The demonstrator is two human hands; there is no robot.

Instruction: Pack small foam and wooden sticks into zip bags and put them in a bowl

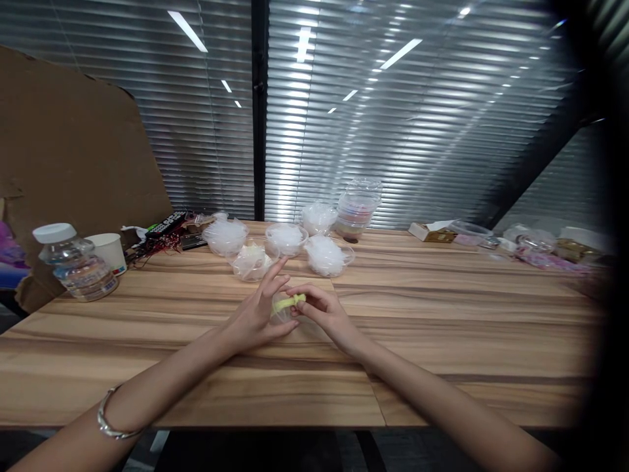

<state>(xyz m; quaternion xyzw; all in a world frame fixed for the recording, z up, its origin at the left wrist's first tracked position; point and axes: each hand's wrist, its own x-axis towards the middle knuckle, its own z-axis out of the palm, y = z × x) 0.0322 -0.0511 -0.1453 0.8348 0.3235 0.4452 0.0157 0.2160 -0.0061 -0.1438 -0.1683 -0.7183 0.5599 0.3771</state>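
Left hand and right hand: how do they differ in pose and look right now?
Pose: the left hand is spread, with a finger extended away from the body, while the right hand is bent, pinching a yellow piece near its end.
Look: the left forearm wears a silver bracelet; the right forearm shows none.
Shared: both are ungloved, close together above the wood-grain table.

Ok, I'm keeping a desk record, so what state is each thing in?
Left hand: fingers spread, grip unclear
Right hand: pinching the yellow strip
Yellow strip: between both hands
White bundles: rounded, clustered
Clear jar: standing, white lid on
Paper cup: upright
Rear clear container: standing
Bracelet: worn
Cardboard: upright
Blinds: lowered
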